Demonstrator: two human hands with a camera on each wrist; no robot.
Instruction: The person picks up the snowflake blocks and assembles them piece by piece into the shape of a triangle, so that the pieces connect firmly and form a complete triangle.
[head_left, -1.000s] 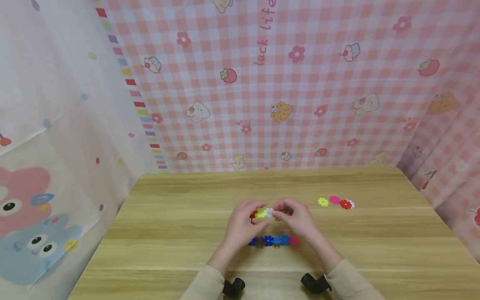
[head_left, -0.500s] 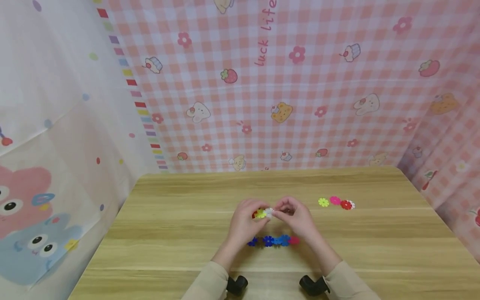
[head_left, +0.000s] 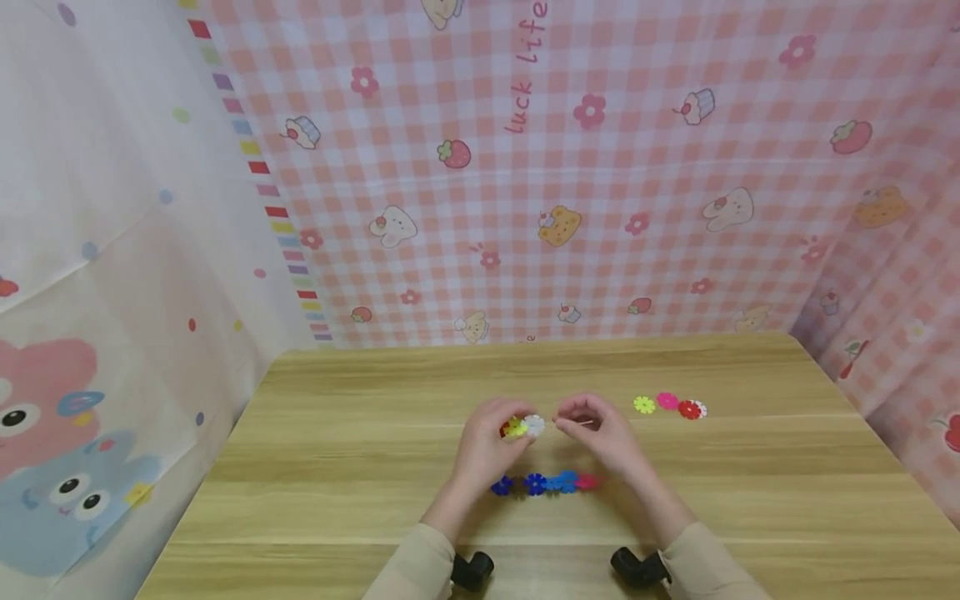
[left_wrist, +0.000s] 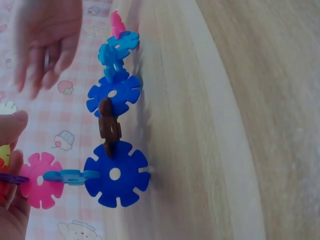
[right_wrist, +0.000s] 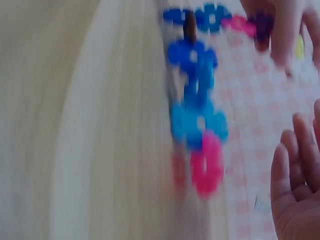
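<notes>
My left hand (head_left: 495,437) grips the upper end of a chain of flower-shaped snowflake discs, with a yellow disc (head_left: 515,427) and a white disc (head_left: 534,426) by the fingertips. From there the chain runs through a purple disc (left_wrist: 12,178) and a pink disc (left_wrist: 41,180) to a dark blue disc (left_wrist: 116,174). Brown and blue discs follow, ending in a pink disc (right_wrist: 207,165). Just right of the white disc, my right hand (head_left: 596,425) pinches a thin piece seen edge-on, apparently another disc; its colour is mostly hidden by the fingers.
Toward the back right of the wooden table (head_left: 360,417) lie loose discs: a yellow one (head_left: 644,405), a pink one (head_left: 667,401) and a red one (head_left: 690,409) overlapping a white one (head_left: 702,409). Patterned cloth (head_left: 420,183) hangs behind and at the sides.
My right hand was at the white disc's edge and has drawn slightly right, leaving a small gap. My left hand keeps its grip on the chain; the loose discs stay put.
</notes>
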